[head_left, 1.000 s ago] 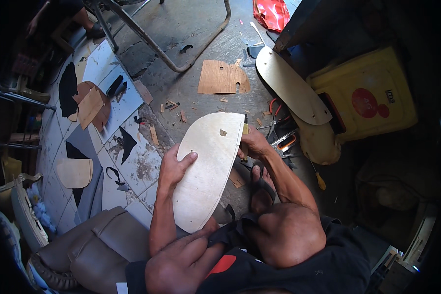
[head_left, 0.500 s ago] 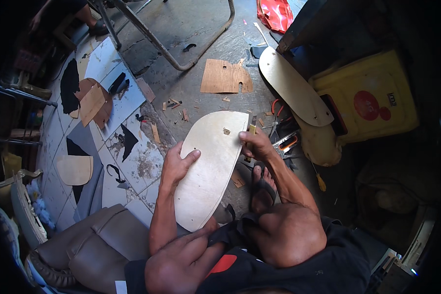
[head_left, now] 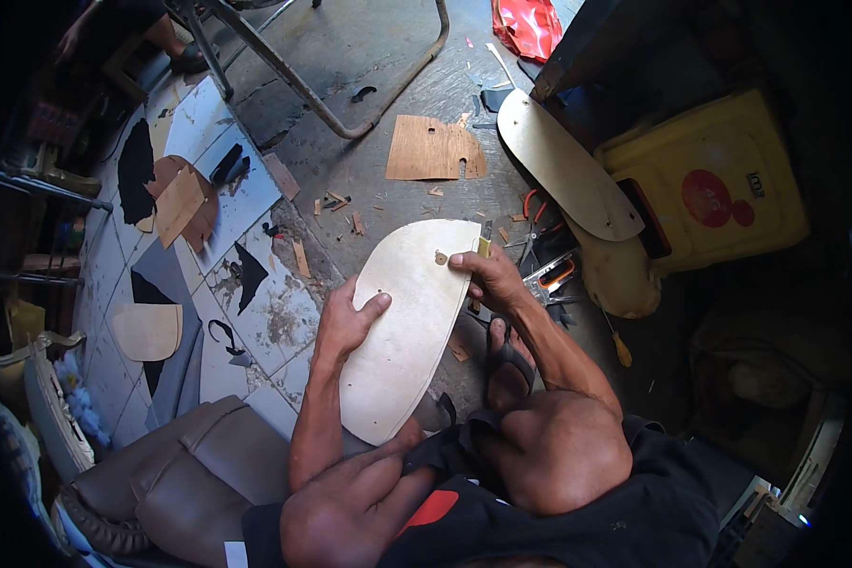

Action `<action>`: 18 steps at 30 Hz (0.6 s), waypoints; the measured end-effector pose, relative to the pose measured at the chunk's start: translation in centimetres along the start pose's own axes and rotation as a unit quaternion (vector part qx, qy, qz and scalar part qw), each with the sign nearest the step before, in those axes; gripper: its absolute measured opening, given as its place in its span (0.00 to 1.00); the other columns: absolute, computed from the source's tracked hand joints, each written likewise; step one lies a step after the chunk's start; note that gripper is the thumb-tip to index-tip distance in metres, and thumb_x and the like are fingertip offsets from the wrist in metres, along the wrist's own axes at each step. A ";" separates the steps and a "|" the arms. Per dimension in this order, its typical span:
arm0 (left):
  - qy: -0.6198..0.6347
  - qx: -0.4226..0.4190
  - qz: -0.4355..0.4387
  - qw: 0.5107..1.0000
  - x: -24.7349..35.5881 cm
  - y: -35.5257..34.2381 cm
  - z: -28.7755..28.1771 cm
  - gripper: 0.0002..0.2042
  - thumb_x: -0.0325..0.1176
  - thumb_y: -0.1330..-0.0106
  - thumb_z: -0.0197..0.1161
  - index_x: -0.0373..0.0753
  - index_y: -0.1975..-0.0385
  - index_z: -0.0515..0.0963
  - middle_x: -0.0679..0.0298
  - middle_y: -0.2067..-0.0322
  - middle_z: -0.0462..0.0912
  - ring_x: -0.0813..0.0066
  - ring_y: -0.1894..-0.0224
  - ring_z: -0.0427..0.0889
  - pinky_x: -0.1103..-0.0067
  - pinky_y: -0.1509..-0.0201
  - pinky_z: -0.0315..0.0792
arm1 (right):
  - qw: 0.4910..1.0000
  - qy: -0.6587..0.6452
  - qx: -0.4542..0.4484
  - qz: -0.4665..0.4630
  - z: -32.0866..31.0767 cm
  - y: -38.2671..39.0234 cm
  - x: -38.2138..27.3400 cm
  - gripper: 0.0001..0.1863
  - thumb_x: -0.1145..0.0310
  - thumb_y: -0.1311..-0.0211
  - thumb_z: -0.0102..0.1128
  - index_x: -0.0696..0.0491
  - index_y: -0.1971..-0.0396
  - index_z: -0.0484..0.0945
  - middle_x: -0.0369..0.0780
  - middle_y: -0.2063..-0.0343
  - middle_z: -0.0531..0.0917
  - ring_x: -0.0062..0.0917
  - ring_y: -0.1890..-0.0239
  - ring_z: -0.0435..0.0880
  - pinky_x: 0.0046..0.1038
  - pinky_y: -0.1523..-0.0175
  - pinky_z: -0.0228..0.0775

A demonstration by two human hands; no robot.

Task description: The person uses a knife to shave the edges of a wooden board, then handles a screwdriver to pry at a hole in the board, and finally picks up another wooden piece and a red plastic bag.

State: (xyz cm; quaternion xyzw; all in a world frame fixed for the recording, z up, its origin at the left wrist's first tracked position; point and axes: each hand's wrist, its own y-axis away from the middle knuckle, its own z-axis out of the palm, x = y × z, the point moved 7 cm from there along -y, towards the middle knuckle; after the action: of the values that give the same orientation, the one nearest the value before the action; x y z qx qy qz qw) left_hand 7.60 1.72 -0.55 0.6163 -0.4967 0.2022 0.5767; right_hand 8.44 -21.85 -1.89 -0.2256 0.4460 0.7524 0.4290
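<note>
A pale plywood panel (head_left: 409, 327), rounded at one end like a half-oval, lies slanted on the concrete floor (head_left: 369, 57) in front of the seated person, its narrow end close to the knees and its straight end pointing away. The left hand (head_left: 348, 322) presses flat on the panel's left edge, fingers spread and thumb lying across the wood, gripping nothing. The right hand (head_left: 490, 276) rests at the panel's upper right edge with its fingers curled round a small yellowish tool (head_left: 483, 247), perhaps a cutter or pencil; the view is too small to tell which. A small hole or washer (head_left: 440, 257) shows on the panel just beside that hand.

Just right of the right hand lie pliers and hand tools (head_left: 544, 270), and a screwdriver (head_left: 615, 341) with a yellow handle sits further right. Beyond them a second long rounded board (head_left: 563, 170) leans against a yellow container (head_left: 710, 180). Ahead of the panel a brown cut plywood piece (head_left: 431, 149) lies flat, with a bent metal chair frame (head_left: 350, 104) past it. To the left, tiled floor (head_left: 256, 312) carries black and brown scraps (head_left: 175, 199), and a brown upholstered cushion (head_left: 170, 473) sits at the lower left.
</note>
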 end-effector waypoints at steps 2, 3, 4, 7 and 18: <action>0.003 0.002 0.018 1.000 0.1 0.2 0.0 0.22 0.31 0.38 0.68 0.30 0.45 0.77 0.55 0.57 0.86 0.71 0.58 0.83 0.74 0.49 0.75 | 0.999 0.040 -0.014 0.005 -0.5 -0.4 0.5 0.12 0.64 0.42 0.67 0.58 0.65 0.80 0.33 0.81 0.79 0.12 0.90 0.67 0.17 0.85 0.55; 0.026 0.004 0.011 1.000 0.0 0.3 0.1 0.22 0.31 0.38 0.68 0.30 0.45 0.77 0.55 0.57 0.86 0.71 0.58 0.83 0.74 0.49 0.75 | 0.998 0.060 -0.020 0.008 -0.8 -0.6 0.6 0.12 0.64 0.42 0.66 0.58 0.65 0.81 0.33 0.81 0.79 0.13 0.90 0.67 0.18 0.85 0.55; 0.048 0.007 0.003 0.999 0.0 0.6 0.1 0.22 0.31 0.38 0.68 0.30 0.45 0.77 0.56 0.57 0.86 0.71 0.58 0.83 0.74 0.49 0.75 | 0.997 0.072 -0.016 0.018 -0.8 -0.7 0.7 0.12 0.63 0.41 0.66 0.58 0.66 0.81 0.33 0.82 0.78 0.13 0.90 0.67 0.18 0.85 0.55; 0.040 0.019 -0.007 0.999 -0.5 0.5 -0.1 0.22 0.31 0.38 0.68 0.31 0.45 0.77 0.56 0.57 0.86 0.72 0.58 0.83 0.74 0.50 0.75 | 0.995 0.094 -0.006 0.038 -0.5 -0.9 0.9 0.13 0.62 0.41 0.66 0.58 0.67 0.81 0.33 0.82 0.78 0.13 0.90 0.67 0.18 0.84 0.55; 0.082 0.033 -0.032 0.996 -2.5 -1.3 -0.7 0.19 0.32 0.35 0.66 0.32 0.47 0.78 0.56 0.59 0.87 0.70 0.60 0.85 0.73 0.54 0.77 | 0.984 0.168 -0.026 0.053 -0.6 -2.9 1.6 0.20 0.53 0.36 0.65 0.58 0.62 0.82 0.33 0.82 0.77 0.12 0.84 0.70 0.18 0.81 0.57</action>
State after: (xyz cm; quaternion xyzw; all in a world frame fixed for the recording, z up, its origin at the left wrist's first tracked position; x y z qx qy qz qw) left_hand 7.84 3.12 -3.06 0.6323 -0.4204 0.2498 0.6009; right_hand 10.04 -20.93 -4.74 -0.3362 0.5035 0.7366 0.3016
